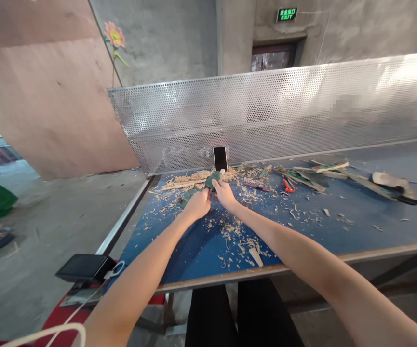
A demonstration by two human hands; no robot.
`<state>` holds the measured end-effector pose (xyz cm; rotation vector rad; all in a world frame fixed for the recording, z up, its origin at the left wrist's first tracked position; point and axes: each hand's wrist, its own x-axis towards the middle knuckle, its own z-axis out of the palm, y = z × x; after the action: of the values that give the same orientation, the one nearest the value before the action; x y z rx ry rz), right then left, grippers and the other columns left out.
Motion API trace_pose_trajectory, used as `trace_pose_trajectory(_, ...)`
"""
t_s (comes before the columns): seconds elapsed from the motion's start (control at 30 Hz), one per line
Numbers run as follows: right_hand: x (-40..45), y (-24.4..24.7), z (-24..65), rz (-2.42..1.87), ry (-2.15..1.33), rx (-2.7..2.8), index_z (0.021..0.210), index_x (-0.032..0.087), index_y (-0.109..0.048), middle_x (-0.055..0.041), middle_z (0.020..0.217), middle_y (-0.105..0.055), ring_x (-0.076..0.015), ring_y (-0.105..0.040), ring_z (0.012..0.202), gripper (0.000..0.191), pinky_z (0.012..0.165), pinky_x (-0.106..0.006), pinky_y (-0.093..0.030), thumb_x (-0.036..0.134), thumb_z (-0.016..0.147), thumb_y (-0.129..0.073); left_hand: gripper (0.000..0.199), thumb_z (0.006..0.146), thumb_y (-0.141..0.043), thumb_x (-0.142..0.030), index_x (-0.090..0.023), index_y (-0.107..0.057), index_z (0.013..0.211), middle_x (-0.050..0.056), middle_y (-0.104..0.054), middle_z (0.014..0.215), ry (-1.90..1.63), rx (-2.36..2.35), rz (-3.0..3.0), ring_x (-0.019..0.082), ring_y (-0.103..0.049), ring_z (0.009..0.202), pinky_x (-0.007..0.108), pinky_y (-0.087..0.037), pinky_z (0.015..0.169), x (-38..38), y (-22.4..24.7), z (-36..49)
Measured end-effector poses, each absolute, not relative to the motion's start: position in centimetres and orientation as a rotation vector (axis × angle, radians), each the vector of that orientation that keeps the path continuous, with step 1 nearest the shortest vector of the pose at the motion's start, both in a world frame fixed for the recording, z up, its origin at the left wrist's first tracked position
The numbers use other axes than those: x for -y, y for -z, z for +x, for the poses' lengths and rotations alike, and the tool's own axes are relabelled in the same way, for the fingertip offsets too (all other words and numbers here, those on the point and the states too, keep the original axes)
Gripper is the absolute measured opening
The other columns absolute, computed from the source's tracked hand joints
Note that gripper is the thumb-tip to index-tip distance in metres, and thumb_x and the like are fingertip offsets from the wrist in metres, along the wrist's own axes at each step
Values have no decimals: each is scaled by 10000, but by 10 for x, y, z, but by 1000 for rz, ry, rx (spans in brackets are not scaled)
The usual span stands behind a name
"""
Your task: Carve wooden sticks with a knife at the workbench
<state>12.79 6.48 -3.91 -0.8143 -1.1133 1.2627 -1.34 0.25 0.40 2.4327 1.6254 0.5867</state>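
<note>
Hands (210, 197) grip green wood piece (213, 180) (partly shaved); shavings (232, 229) around.

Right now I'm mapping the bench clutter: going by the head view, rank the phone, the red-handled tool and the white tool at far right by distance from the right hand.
1. Phone: just beyond the right hand, propped against the perforated screen.
2. Red-handled tool: to its right, mid-bench.
3. White tool: far right.

Your view is evenly lit by soft daylight, brighter at the left opening. Glare washes out the perforated metal screen (302, 111) toward its right end. Your forearms cast faint shadows on the blue tabletop (356, 217). Wide-angle distortion bends the edges; a small blurred patch sits on the screen.
</note>
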Motion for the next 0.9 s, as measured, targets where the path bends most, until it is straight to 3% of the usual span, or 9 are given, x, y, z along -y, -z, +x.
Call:
trace_pose_trajectory(0.1,-64,37,126,-817,-1270,1129,658,274,-397,85,443,-354,-94,-322,385,521,386,-245,-286,556,900,-761,341,1111,-357,-280,-161,-665,1197,164,-767,936,-619,-1622,2426,283,-732,834,349,-470,720,-5,-5,-14)
trace_pose_trajectory(0.33,-82,21,168,-874,-1137,844,660,268,-380,102,441,-297,-87,-272,394,451,387,-239,-268,404,966,-682,341,1117,-367,-313,-181,-663,1011,119,-726,831,-510,-1611,2446,239,-683,736,329,-450,695,3,-9,-10)
trace_pose_trajectory(0.47,-78,26,161,-909,-1136,827,675,277,-362,111,441,-282,-89,-260,382,455,378,-241,-235,429,973,-670,338,1112,-372,-306,-181,-656,979,124,-724,821,-496,-1606,2449,246,-676,715,334,-436,672,3,-8,-10)
trace_pose_trajectory(0.67,-64,34,127,-800,-1264,1050,680,276,-385,101,456,-323,-93,-304,390,504,387,-245,-276,534,934,-735,317,1108,-374,-275,-159,-669,1105,171,-764,933,-591,-1621,2444,286,-732,844,348,-463,726,-2,-6,-12)
trace_pose_trajectory(0.9,-84,23,167,-900,-1102,839,676,271,-393,106,439,-305,-92,-290,373,469,379,-243,-271,470,977,-692,347,1115,-365,-323,-185,-658,991,108,-714,797,-516,-1602,2475,237,-673,709,333,-447,679,4,-12,-10)
